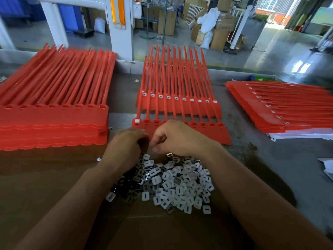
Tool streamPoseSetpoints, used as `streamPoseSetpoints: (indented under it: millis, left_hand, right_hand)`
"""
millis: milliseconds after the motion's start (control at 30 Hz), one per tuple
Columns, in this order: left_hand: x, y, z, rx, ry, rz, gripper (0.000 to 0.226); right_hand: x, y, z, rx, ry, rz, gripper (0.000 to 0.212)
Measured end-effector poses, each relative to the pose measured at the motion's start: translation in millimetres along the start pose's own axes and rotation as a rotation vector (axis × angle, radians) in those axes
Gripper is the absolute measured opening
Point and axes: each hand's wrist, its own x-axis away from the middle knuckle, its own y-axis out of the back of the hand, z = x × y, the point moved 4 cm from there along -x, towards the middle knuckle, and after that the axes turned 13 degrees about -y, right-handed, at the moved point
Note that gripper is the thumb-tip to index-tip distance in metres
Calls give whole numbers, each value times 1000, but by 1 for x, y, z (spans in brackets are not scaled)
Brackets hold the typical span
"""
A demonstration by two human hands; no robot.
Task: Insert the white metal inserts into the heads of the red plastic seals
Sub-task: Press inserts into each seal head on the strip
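View from my head, looking down at my two bare hands on a worktable [281,165]; both hands meet at the centre, just above a loose heap of white metal inserts [182,183] that lies on brown cardboard [45,179] between my forearms.

My left hand [126,143] is knuckles up with the fingers curled under; its fingertips reach the near edge of a strip of red plastic seals [222,135]; whether anything sits inside the curled fingers I cannot tell.

My right hand [175,136] is also curled, thumb and fingertips drawn together beside the left hand's knuckles; it lies over the middle of the same strip; the pinch looks closed, but whether an insert is in it I cannot tell.

On this near strip, the head furthest left [137,120] shows a white insert in place; the heads to the right of my hands [202,124] are open and red.

Just behind it lies a second strip [183,99] with a white insert showing in each head along its row; the tails of both strips point away from me.

To my left stands a tall stack of seals [54,121] with open heads; to my right, well apart, lies a lower stack [270,109] with white showing in its heads.
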Motion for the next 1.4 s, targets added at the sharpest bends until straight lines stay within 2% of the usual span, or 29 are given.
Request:
streamPoseSetpoints:
  millis: [167, 333, 500, 567, 667, 833, 933, 1000, 1100, 1400]
  left_hand:
    - [-1, -2, 4, -4, 33, -15, 50]
    - [-1, -4, 6, -3, 27, -21, 49]
    - [-1, -4, 6, -2, 33, -21, 48]
    - [0, -4, 5, -10, 26, -18, 48]
    - [0, -3, 3, -20, 19, -9, 47]
    - [0, -3, 1, -26, -2, -24, 41]
    - [1, -2, 1, -19, 3, -33, 40]
    - [1, -1, 1, -17, 5, -29, 39]
    - [2, -1, -1, -2, 7, -28, 38]
    - [1, -1, -2, -10, 10, -7, 40]
  right_hand:
    - [1, 9, -16, 66, -55, -46, 13]
    - [4, 5, -24, 128, -107, 26, 9]
    - [3, 1, -21, 274, -85, 34, 8]
    - [4, 2, -23, 219, -79, 55, 5]
    - [4, 4, -26, 67, -85, 60, 12]
    - [-9, 12, -21, -122, -59, -53, 21]
    - [-29, 15, -14, -200, -51, -164, 15]
    - [-43, 15, -9, -233, -55, -243, 9]
    - [-62, 12, -4, -220, -57, -337, 14]
    - [-88, 0, -4, -51, -142, -311, 19]
